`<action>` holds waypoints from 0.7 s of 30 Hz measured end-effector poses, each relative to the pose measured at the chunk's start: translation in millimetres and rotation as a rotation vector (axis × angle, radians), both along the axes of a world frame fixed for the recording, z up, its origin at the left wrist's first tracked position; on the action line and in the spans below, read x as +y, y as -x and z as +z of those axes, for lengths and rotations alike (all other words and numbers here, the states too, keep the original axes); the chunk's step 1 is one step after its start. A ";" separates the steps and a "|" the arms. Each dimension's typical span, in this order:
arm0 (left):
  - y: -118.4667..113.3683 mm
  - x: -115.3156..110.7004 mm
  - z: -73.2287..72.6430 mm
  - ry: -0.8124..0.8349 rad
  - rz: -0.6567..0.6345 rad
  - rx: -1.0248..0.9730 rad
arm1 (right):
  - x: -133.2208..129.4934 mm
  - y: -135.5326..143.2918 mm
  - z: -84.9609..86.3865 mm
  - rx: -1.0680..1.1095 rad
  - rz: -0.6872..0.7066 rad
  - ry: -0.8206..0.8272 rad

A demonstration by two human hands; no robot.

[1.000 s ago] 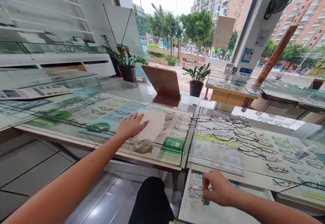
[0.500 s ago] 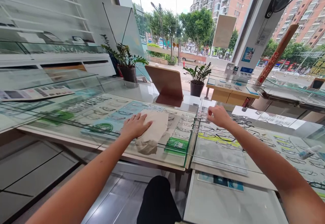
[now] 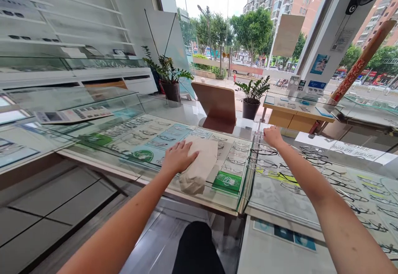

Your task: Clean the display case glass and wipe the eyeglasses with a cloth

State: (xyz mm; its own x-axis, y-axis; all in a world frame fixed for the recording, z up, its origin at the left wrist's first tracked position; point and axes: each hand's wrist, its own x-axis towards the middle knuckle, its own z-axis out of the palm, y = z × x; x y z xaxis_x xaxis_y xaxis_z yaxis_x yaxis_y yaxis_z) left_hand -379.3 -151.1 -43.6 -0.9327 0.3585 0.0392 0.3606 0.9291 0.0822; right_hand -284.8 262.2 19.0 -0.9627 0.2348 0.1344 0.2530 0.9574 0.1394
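My left hand (image 3: 178,156) lies flat on the glass counter, fingers spread, with its thumb over the left edge of a beige piece of paper or cloth (image 3: 200,158). The beige piece is crumpled at its near end. My right hand (image 3: 273,136) is at the far left corner of the right-hand glass case, fingers curled together. What they hold, if anything, I cannot make out. Beneath the glass lie rows of eyeglasses (image 3: 238,161) and a green card (image 3: 227,181). More eyeglasses (image 3: 264,151) sit in the right case below my right hand.
A brown upright board (image 3: 216,102) stands on the counter's far side, with potted plants (image 3: 251,100) beyond. An open leaflet (image 3: 74,115) rests on the glass at left. A wooden display table (image 3: 280,118) stands by the window. My dark-clothed knee (image 3: 197,245) is below the counter edge.
The view has swung left, so the counter sits further right in the picture. My right hand has shifted slightly farther away. My left hand stays at the beige piece.
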 end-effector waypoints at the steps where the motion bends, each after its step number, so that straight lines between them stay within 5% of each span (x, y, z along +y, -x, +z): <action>1: -0.5 -0.5 0.1 -0.006 0.002 0.000 | -0.6 0.5 -3.5 -0.010 -0.005 0.010; 21: 3.1 2.1 -2.3 -0.001 0.011 0.011 | 22.1 20.0 -6.4 -0.025 -0.124 0.152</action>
State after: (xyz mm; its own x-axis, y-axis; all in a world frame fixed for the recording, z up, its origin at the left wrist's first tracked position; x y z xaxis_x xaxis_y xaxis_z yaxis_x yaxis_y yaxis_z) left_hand -382.3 -149.0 -46.0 -0.9360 0.3486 0.0498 0.3516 0.9328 0.0790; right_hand -304.8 284.3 12.6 -0.9278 0.3673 0.0651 0.3683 0.9297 0.0034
